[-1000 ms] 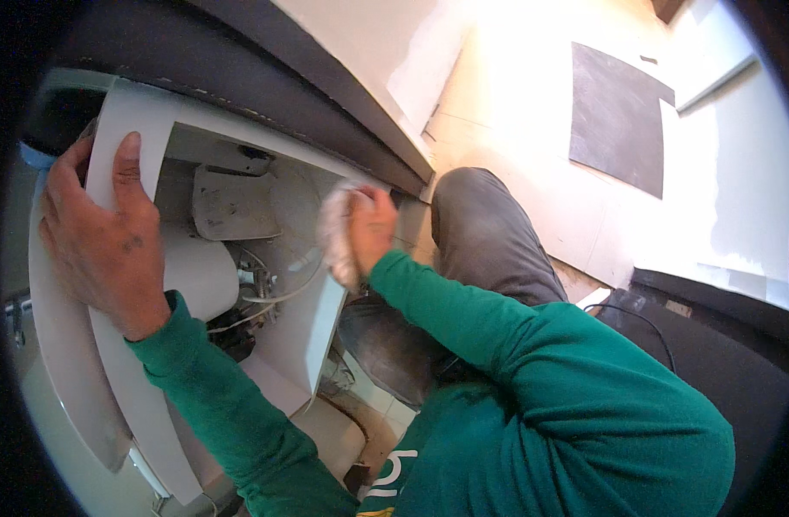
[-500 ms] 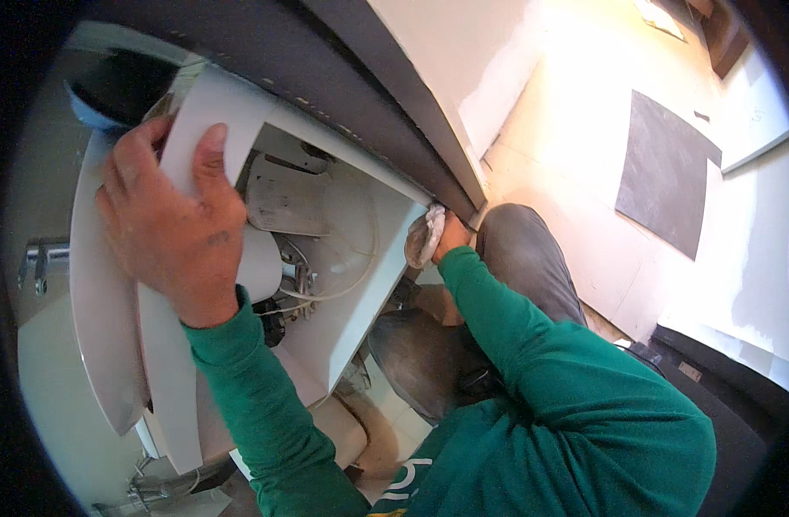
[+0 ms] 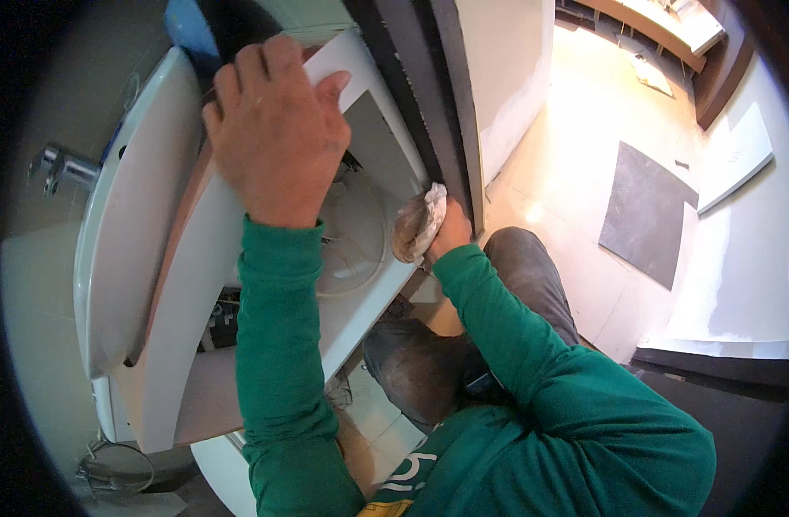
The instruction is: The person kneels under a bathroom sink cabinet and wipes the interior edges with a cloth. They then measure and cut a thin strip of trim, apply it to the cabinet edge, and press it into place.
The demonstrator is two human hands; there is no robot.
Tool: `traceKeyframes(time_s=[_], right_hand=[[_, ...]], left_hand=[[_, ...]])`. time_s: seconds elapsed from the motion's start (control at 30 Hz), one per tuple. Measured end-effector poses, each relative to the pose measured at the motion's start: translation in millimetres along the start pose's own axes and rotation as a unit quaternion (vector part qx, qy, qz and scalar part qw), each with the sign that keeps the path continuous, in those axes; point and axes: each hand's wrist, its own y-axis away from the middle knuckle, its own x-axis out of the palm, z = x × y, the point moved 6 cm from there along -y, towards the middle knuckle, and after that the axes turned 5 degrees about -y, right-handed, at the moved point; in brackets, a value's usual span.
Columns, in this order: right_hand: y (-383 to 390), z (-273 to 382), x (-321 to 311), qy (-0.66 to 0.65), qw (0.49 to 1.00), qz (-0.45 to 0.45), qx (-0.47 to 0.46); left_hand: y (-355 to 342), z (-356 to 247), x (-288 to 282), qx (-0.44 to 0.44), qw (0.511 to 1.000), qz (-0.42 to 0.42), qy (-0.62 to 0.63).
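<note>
My left hand [image 3: 274,129] lies spread on the top edge of a white cabinet panel [image 3: 188,293] below a white washbasin [image 3: 127,241], gripping that edge. My right hand [image 3: 446,231] presses a crumpled, dirty white cloth [image 3: 419,222] against the right side wall of the white cabinet [image 3: 373,146], next to a dark vertical frame [image 3: 429,95]. Inside the open cabinet a grey drain pipe [image 3: 351,233] shows behind my left forearm. Both sleeves are green.
A chrome tap [image 3: 63,168] sticks out at the left by the basin. My knee in dark trousers [image 3: 515,267] is bent near the cabinet. A dark square tile [image 3: 649,211] lies on the pale floor at the right, beside white boards [image 3: 735,159].
The view has swung so the cabinet stands more upright. My left hand shifted up along the panel edge. My right hand with the cloth stayed on the cabinet's right wall.
</note>
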Motion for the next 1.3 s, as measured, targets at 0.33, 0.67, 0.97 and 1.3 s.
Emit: traceKeyframes(time_s=[0.33,0.67,0.97,1.3], right_hand=[[54.3,90.2,90.5,-0.189,0.974,0.117,0.034],[82.4,223.1,157.5,-0.024,0.873,0.471,-0.128],[35.5,329.5,192.3,0.239,0.723,0.252,-0.597],[35.4,344.3,183.3,0.224,0.541,0.165,-0.794]], left_hand=[[-0.1,-1.1,-5.1,-0.001,0.998,0.024,0.059],[10.6,6.2,9.4,-0.052,0.986,0.028,0.156],[2.9,-26.9,-11.4,-0.145,0.982,-0.013,0.124],[218.3,-70.4,-71.8,-0.267,0.836,-0.117,0.464]])
